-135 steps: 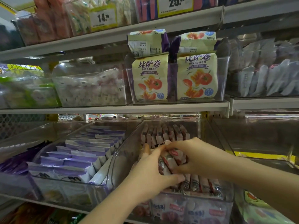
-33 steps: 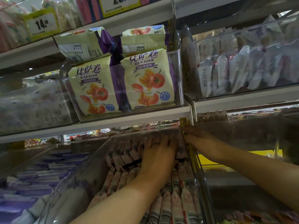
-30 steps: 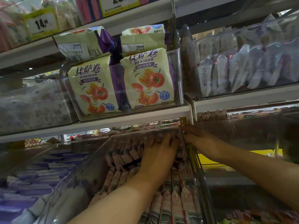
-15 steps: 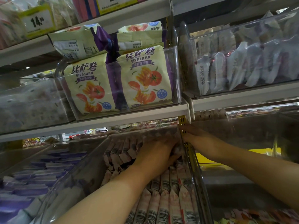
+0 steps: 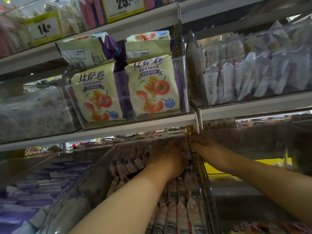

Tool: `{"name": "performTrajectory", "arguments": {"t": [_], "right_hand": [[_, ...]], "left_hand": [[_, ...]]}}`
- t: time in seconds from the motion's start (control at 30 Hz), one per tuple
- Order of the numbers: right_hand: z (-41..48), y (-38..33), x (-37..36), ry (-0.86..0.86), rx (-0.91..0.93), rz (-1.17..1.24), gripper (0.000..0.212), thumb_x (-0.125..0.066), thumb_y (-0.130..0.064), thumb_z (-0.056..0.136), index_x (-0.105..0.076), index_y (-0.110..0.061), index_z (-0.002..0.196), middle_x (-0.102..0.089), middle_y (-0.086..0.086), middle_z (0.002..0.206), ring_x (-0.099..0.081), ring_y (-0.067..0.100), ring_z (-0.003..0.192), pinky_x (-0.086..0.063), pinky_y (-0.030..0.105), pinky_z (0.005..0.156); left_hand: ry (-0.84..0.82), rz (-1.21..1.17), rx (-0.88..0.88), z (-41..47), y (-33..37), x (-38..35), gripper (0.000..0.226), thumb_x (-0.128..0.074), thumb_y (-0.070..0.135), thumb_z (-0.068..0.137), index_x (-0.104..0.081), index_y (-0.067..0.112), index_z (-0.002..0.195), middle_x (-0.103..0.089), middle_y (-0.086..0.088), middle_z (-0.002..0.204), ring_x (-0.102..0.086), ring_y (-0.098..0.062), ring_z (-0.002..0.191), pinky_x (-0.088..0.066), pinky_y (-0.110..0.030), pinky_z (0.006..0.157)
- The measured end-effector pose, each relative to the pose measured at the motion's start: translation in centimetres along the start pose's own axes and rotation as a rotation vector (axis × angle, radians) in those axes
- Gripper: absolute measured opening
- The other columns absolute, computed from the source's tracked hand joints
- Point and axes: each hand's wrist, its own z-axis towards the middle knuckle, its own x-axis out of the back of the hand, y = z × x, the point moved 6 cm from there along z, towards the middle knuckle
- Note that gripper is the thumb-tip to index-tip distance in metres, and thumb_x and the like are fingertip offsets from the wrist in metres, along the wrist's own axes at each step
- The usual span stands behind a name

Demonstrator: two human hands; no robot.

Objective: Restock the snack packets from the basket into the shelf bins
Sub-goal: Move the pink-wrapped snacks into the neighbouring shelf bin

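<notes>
Rows of pink-and-white snack packets (image 5: 177, 208) fill a clear shelf bin (image 5: 94, 174) on the lower shelf. My left hand (image 5: 167, 159) reaches deep into the bin's back right corner, with its fingers curled over the rear packets and their tips hidden. My right hand (image 5: 206, 147) is just outside the bin's right wall near the back, fingers against that wall beside a yellow slotted upright (image 5: 190, 132). The basket is not in view.
The white shelf edge (image 5: 118, 130) hangs low over the bin's back. Left of it is a bin of purple packets (image 5: 42, 188). Yellow tomato snack bags (image 5: 152, 85) and white packets (image 5: 253, 78) sit in bins above. Another clear bin (image 5: 261, 149) is at the right.
My left hand slid further back and right into the bin's corner, and its spread fingers curled down over the rear packets. My right hand stayed at the bin's right wall.
</notes>
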Motion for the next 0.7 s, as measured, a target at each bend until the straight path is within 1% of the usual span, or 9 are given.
{"name": "performTrajectory", "arguments": {"t": [0.1, 0.17, 0.2, 0.23, 0.3, 0.37, 0.43, 0.53, 0.7], "right_hand": [[-0.7, -1.1, 0.0, -0.022, 0.049, -0.074, 0.032, -0.043, -0.016, 0.098, -0.065, -0.032, 0.116, -0.058, -0.006, 0.127, -0.052, 0.007, 0.116, -0.04, 0.014, 0.096], [-1.5, -2.3, 0.0, -0.029, 0.063, -0.131, 0.034, -0.041, -0.016, 0.099, -0.065, -0.027, 0.12, -0.057, -0.012, 0.124, -0.049, 0.003, 0.116, -0.033, 0.0, 0.086], [-2.0, -2.9, -0.1, -0.037, 0.067, -0.154, 0.034, -0.04, -0.016, 0.1, -0.065, -0.025, 0.12, -0.059, -0.013, 0.122, -0.049, 0.003, 0.116, -0.033, -0.001, 0.087], [-2.5, -3.7, -0.3, -0.047, 0.09, -0.184, 0.033, -0.039, -0.019, 0.1, -0.066, -0.022, 0.118, -0.061, -0.012, 0.122, -0.05, 0.004, 0.117, -0.036, 0.005, 0.093], [-3.7, -5.5, -1.0, -0.088, 0.128, -0.306, 0.032, -0.039, -0.026, 0.099, -0.068, -0.017, 0.111, -0.065, -0.006, 0.119, -0.054, 0.009, 0.114, -0.041, 0.028, 0.102], [-5.1, -7.3, -2.3, -0.172, 0.12, -0.451, 0.034, -0.04, -0.035, 0.097, -0.068, -0.017, 0.104, -0.068, -0.001, 0.11, -0.059, 0.015, 0.103, -0.046, 0.04, 0.096], [-6.8, -9.3, -4.0, -0.245, 0.127, -0.588, 0.035, -0.043, -0.041, 0.095, -0.069, -0.019, 0.102, -0.07, 0.0, 0.104, -0.062, 0.016, 0.095, -0.05, 0.04, 0.089], [-9.3, -12.8, -7.5, -0.31, 0.229, -0.707, 0.029, -0.05, -0.044, 0.091, -0.068, -0.029, 0.108, -0.07, -0.009, 0.103, -0.064, 0.01, 0.093, -0.055, 0.038, 0.083], [-13.1, -17.6, -17.5, -0.369, 0.441, -0.639, 0.019, -0.056, -0.039, 0.087, -0.069, -0.032, 0.099, -0.056, -0.024, 0.072, -0.06, 0.004, 0.077, -0.054, 0.03, 0.071]], "left_hand": [[0.027, -0.118, -0.029, -1.5, 0.1, 0.6, 0.052, -0.049, 0.038, 0.089, -0.039, 0.03, 0.139, -0.034, -0.001, 0.147, -0.04, -0.029, 0.131, -0.032, -0.049, 0.107], [0.053, -0.237, -0.022, -3.0, -0.6, 1.6, 0.05, -0.049, 0.04, 0.089, -0.042, 0.034, 0.138, -0.04, 0.0, 0.145, -0.045, -0.026, 0.127, -0.04, -0.044, 0.103], [0.05, -0.298, 0.002, -3.9, -1.0, 2.1, 0.047, -0.049, 0.041, 0.09, -0.045, 0.036, 0.137, -0.044, 0.0, 0.141, -0.049, -0.025, 0.123, -0.044, -0.042, 0.1], [0.043, -0.337, 0.031, -4.9, -1.4, 2.7, 0.043, -0.05, 0.042, 0.09, -0.048, 0.038, 0.133, -0.049, 0.002, 0.136, -0.052, -0.024, 0.119, -0.046, -0.041, 0.097], [0.062, -0.337, 0.078, -7.3, -2.1, 3.8, 0.033, -0.052, 0.042, 0.089, -0.057, 0.037, 0.121, -0.053, 0.006, 0.127, -0.054, -0.021, 0.114, -0.046, -0.04, 0.096], [0.15, -0.345, 0.095, -10.4, -2.7, 5.5, 0.029, -0.055, 0.04, 0.089, -0.059, 0.036, 0.117, -0.053, 0.008, 0.123, -0.054, -0.018, 0.112, -0.046, -0.039, 0.095], [0.258, -0.363, 0.099, -13.9, -3.6, 7.2, 0.029, -0.058, 0.037, 0.089, -0.061, 0.035, 0.117, -0.055, 0.011, 0.119, -0.056, -0.015, 0.109, -0.048, -0.039, 0.092], [0.392, -0.39, 0.139, -20.2, -5.6, 9.0, 0.022, -0.059, 0.029, 0.089, -0.065, 0.031, 0.11, -0.061, 0.014, 0.109, -0.059, -0.012, 0.1, -0.049, -0.036, 0.086], [0.462, -0.325, 0.299, -32.1, -10.9, 8.2, 0.015, -0.06, 0.023, 0.088, -0.065, 0.029, 0.1, -0.061, 0.016, 0.094, -0.06, -0.008, 0.087, -0.047, -0.024, 0.068]]}}
